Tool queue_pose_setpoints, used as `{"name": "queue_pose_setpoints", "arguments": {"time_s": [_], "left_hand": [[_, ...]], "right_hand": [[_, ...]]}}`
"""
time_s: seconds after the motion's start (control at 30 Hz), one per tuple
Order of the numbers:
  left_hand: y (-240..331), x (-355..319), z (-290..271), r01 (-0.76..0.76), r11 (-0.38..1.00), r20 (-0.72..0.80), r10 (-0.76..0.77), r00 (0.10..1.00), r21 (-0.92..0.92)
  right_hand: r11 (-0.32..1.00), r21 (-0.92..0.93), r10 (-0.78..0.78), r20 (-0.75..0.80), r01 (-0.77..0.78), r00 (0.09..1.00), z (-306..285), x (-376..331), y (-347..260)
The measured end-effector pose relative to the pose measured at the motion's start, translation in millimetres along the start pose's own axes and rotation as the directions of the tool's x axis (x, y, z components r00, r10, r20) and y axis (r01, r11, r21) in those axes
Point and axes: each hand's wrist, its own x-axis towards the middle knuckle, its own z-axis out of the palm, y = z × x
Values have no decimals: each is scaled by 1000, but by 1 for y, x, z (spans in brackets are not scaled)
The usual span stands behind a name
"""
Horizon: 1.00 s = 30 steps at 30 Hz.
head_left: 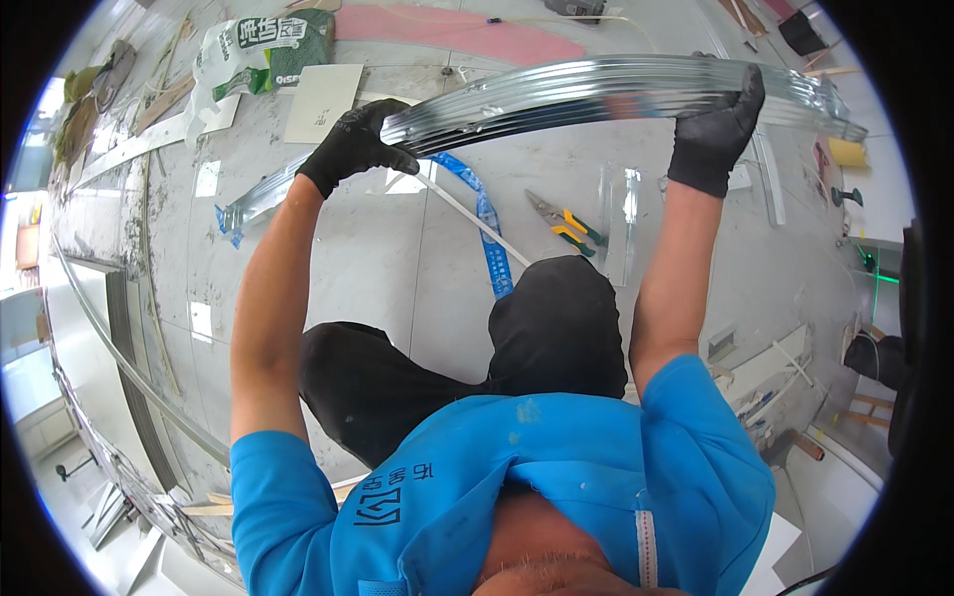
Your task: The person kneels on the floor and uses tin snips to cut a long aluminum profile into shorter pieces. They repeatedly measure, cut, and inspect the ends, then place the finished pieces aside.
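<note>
A long bundle of shiny silver metal profiles (556, 94) runs across in front of me, curved by the lens. My left hand (358, 144), in a black glove, is closed round it left of the middle. Farther right, my right hand (717, 129), also gloved in black, grips the same bundle with its thumb on the near side. Blue wrapping (233, 221) clings to the bundle's left end. Below the bundle, a blue printed plastic strip (487, 219) lies on the floor beside a thin white strip (467, 211). Tin snips (564, 221) with yellow-and-black handles lie nearby.
Short metal channels (630, 223) lie right of the snips. Beyond the bundle are a green-and-white sack (263, 50), a beige board (323, 102) and a pink sheet (457, 33). Stacked panels (124, 348) stand at the left. Offcuts (775, 372) litter the right.
</note>
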Motion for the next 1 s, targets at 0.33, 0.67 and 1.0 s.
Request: {"name": "queue_pose_setpoints", "arguments": {"time_s": [0.33,0.67,1.0], "left_hand": [[21,10,10,84,992,77,-77,994,-91],[15,24,-28,127,992,424,-110,899,-11],[57,-1,2,-124,987,91,133,987,-98]], "right_hand": [[979,-204,12,87,6,996,-32,21,31],[953,285,17,270,-97,963,-70,33,-24],[990,127,-92,234,64,968,-70,39,-77]]}}
